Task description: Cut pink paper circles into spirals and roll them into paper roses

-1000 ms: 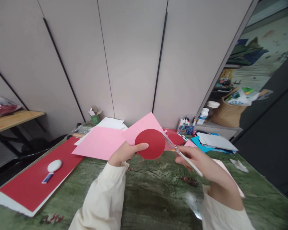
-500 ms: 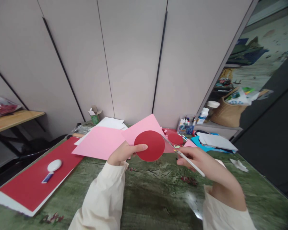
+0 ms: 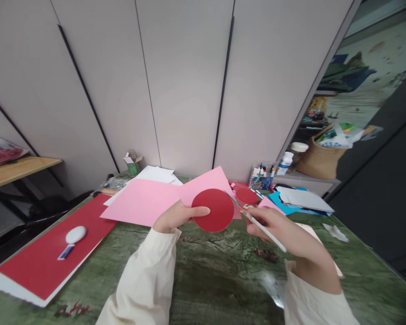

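My left hand point(image 3: 171, 216) is closed on a red paper circle point(image 3: 218, 219), with the thumb flat on its face. Behind the circle is a pink paper sheet point(image 3: 203, 179), held in the same grip. My right hand point(image 3: 274, 223) is closed round a slim white-handled tool point(image 3: 269, 234) with a thin metallic front end. That end meets the upper right edge of the circle and the pink sheet; its exact kind is unclear. Another red paper circle point(image 3: 246, 196) lies on the table just beyond the tool.
A larger pink sheet point(image 3: 138, 201) overlaps red paper point(image 3: 50, 262) at left, where a white oval object point(image 3: 76, 234) sits. At the back right are a marker box point(image 3: 261, 180), a white bottle point(image 3: 285, 163) and blue paper point(image 3: 280, 203). A pale flat object point(image 3: 309, 230) lies beside my right forearm.
The red circle and pink sheet have dropped slightly and shifted a little right. My right hand and the tool have moved slightly left, and more of the pale flat object shows.
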`<state>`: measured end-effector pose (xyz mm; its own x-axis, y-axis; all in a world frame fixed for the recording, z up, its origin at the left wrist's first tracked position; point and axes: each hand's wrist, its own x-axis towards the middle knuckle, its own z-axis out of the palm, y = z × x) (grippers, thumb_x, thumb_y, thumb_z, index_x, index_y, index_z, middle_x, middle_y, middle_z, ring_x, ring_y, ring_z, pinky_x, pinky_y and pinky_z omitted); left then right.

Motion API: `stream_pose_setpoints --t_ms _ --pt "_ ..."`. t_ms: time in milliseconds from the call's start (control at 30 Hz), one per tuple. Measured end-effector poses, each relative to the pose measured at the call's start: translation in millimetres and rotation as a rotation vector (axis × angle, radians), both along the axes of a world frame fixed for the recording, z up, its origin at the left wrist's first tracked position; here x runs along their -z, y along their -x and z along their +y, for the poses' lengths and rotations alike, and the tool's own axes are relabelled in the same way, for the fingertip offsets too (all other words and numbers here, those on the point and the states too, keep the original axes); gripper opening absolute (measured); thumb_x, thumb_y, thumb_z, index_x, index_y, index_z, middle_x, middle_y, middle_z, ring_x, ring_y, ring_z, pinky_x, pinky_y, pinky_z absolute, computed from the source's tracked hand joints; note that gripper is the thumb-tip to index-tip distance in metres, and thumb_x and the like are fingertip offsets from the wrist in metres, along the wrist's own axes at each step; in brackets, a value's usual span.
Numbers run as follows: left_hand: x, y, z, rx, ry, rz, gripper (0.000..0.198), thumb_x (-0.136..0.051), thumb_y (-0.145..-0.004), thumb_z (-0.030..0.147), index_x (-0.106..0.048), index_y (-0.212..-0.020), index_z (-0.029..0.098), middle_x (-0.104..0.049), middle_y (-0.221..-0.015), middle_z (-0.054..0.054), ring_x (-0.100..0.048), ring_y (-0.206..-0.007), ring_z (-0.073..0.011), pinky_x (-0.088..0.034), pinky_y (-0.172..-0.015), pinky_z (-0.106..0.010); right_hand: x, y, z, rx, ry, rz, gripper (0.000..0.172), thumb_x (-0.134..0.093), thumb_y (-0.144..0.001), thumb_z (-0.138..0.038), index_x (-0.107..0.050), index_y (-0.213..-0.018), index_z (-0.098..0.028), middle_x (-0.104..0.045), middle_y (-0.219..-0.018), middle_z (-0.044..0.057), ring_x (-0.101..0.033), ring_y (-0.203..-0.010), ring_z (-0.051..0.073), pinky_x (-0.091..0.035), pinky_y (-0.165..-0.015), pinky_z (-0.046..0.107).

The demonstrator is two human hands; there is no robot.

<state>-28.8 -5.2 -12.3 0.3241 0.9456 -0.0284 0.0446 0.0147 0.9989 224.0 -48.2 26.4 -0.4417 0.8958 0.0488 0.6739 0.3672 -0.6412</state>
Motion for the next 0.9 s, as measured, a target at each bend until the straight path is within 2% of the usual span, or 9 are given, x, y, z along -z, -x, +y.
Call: stream_pose_setpoints --t_ms 467,900 --pt "-8.3 1.8 -1.4 0.025 0.043 0.031 0.040 -0.072 -0.061 0.038 -0.059 -0.092 0.017 -0.060 -0.076 0.000 -0.046 -0.059 -0.0095 -0.031 -0.048 -0.020 -1.6 -1.2 0.5 -0.018 0.023 -0.024 0.039 -0.048 -0.081 -0.055 -0.057 -0.076 -0.017 -0.045 -0.060 -0.001 -0.037 -0.054 0.012 -0.030 -0.049 0.023" --pt "-9.1 1.8 -2.0 0.081 0.051 -0.004 0.038 -0.073 -0.062 0.033 -0.061 -0.094 0.018 -0.064 -0.083 -0.002 -0.053 -0.065 -0.0120 -0.033 -0.049 -0.020 6.8 -11.0 5.7 -0.047 0.039 -0.080 0.034 -0.048 -0.083 -0.050 -0.046 -0.069 -0.019 -0.039 -0.063 -0.003 -0.033 -0.057 0.011 -0.027 -0.051 0.023"
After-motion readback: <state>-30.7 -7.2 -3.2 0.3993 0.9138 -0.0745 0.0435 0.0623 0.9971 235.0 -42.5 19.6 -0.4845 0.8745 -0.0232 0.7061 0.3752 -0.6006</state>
